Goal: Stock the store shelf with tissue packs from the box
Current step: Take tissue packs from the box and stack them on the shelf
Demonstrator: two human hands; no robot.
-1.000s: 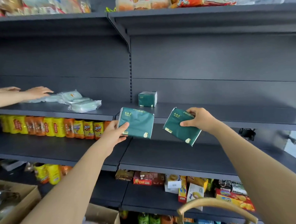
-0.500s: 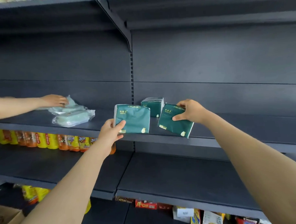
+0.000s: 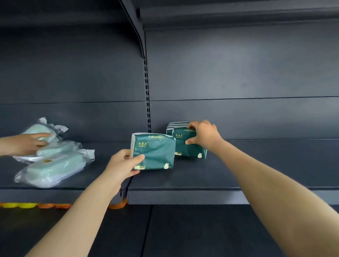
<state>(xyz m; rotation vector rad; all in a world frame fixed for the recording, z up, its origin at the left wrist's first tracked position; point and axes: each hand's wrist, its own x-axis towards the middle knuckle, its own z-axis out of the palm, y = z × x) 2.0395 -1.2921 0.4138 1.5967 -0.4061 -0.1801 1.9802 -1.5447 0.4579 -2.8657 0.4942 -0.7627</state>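
My left hand (image 3: 123, 163) grips a dark green tissue pack (image 3: 156, 152) by its lower left corner and holds it upright just above the dark shelf (image 3: 185, 177). My right hand (image 3: 202, 135) holds a second green tissue pack (image 3: 186, 147) by its top and right side, standing it against a row of green packs (image 3: 176, 125) at the back of the shelf, beside the slotted upright. The box is out of view.
Another person's hand (image 3: 25, 144) rests on pale green wet-wipe packs in clear wrap (image 3: 54, 167) on the left shelf section. A slotted upright (image 3: 147, 94) divides the sections. Orange and yellow packets (image 3: 33, 205) show on the shelf below.
Both my hands have moved forward over the shelf. The right pack now stands against the stacked packs at the back. The view has tilted up, and the other person's hand shifted on the wipes.
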